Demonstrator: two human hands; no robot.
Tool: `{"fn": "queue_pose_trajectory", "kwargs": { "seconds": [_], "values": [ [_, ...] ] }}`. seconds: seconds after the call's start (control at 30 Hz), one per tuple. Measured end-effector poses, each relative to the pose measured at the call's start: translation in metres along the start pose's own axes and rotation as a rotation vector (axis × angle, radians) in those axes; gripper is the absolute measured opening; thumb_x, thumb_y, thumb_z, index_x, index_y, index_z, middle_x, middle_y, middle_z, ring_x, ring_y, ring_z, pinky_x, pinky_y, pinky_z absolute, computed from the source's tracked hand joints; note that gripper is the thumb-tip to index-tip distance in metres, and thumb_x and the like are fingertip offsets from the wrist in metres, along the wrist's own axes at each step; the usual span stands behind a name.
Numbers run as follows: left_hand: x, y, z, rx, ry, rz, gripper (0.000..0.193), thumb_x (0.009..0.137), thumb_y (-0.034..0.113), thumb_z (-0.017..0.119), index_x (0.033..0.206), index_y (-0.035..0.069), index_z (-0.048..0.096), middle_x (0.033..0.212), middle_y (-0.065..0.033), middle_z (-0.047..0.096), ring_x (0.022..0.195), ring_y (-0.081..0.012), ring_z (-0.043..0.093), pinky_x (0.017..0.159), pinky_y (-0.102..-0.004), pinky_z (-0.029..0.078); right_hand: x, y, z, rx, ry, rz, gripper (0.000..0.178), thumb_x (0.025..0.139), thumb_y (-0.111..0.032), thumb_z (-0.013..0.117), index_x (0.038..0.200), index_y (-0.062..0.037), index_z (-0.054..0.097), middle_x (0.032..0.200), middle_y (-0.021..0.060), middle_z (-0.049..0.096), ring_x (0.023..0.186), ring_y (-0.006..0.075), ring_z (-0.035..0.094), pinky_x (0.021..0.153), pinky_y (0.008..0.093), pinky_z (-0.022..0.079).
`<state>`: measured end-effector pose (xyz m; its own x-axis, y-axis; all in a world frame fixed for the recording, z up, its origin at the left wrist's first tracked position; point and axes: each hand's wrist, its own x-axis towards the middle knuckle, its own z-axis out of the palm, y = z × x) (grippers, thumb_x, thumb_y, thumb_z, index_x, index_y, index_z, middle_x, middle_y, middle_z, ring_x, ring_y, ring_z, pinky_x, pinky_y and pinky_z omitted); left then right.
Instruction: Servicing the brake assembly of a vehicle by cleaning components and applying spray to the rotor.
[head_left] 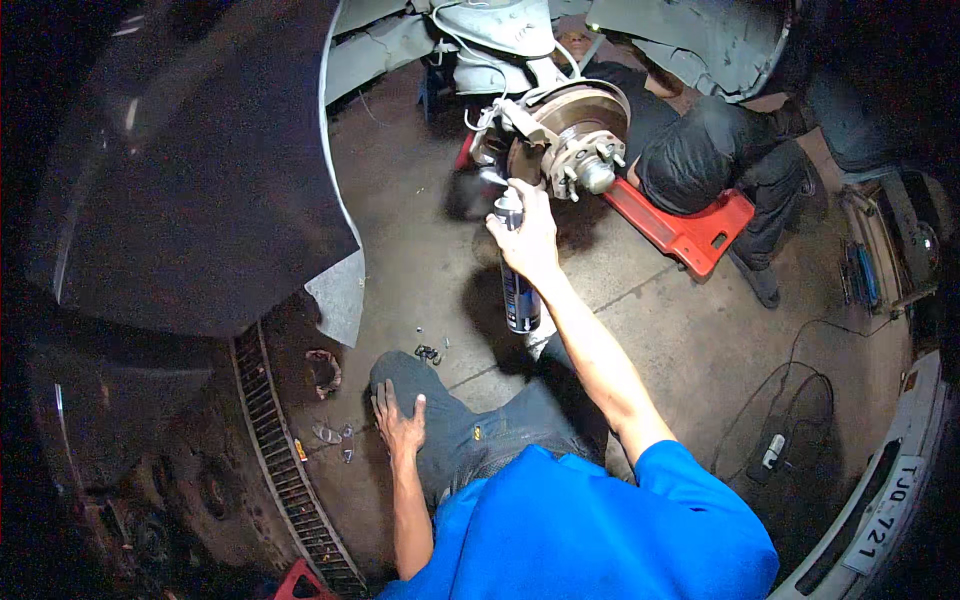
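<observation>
My right hand (532,238) is wrapped around a dark spray can (520,308) with a white top, held upright with a finger at the nozzle. A pale streak of mist shows by the nozzle, below the brake parts. Just beyond the can are a bare wheel hub (592,168) with studs and a rusty brake disc (590,104). A light grey bracket-like part (522,122) sits at the disc's left side. My left hand (402,428) lies flat on my bent knee, fingers spread, holding nothing.
A person in dark clothes (690,160) lies on a red creeper (690,230) right of the hub. A dark car panel (200,180) overhangs the left. Small metal parts (429,354) lie near my knee, beside a floor grate (285,470). A cable (790,362) loops at right, near a bumper (905,440).
</observation>
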<state>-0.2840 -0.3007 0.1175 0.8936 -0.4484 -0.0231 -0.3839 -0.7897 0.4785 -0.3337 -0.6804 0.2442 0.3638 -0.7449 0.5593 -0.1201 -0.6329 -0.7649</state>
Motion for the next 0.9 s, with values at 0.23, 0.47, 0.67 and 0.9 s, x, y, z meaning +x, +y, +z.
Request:
{"fn": "queue_pose_trajectory", "kwargs": {
  "seconds": [0.23,0.47,0.67,0.9],
  "values": [
    [-0.001,-0.004,0.002,0.02,-0.003,-0.009,0.084,0.087,0.047,0.071,0.153,0.008,0.038,0.158,-0.0182,0.034,0.146,-0.0435,0.027,0.12,-0.0513,0.026,0.0,-0.005,0.001,0.026,-0.032,0.089,0.063,0.077,-0.019,0.079,0.133,-0.0124,0.051,0.114,0.0188,0.055,0.107,0.0374,0.06,0.092,0.0449,0.052],
    [0.0,0.001,0.002,0.035,-0.009,-0.027,0.083,0.087,0.047,0.071,0.153,0.01,0.037,0.159,-0.0172,0.033,0.146,-0.0434,0.027,0.12,-0.0507,0.025,0.01,-0.023,-0.004,0.112,0.034,0.015,0.065,0.074,-0.013,0.081,0.132,-0.004,0.054,0.116,0.0181,0.058,0.108,0.0306,0.062,0.093,0.0399,0.051],
    [0.0,-0.005,0.004,0.024,0.009,0.004,0.083,0.087,0.046,0.071,0.153,0.01,0.037,0.159,-0.0167,0.033,0.147,-0.0432,0.026,0.12,-0.0505,0.025,0.027,-0.031,-0.001,-0.05,0.041,-0.092,0.061,0.078,-0.019,0.079,0.132,-0.0065,0.053,0.116,0.018,0.055,0.104,0.0342,0.063,0.092,0.0403,0.052],
    [0.001,-0.005,0.005,0.017,0.014,0.015,0.084,0.086,0.047,0.071,0.153,0.009,0.037,0.158,-0.0168,0.034,0.147,-0.0424,0.026,0.12,-0.0505,0.025,0.025,-0.027,0.003,-0.1,0.076,-0.016,0.06,0.08,-0.023,0.078,0.134,-0.0145,0.053,0.121,0.0174,0.053,0.106,0.037,0.063,0.09,0.0444,0.054]
  ]
}}
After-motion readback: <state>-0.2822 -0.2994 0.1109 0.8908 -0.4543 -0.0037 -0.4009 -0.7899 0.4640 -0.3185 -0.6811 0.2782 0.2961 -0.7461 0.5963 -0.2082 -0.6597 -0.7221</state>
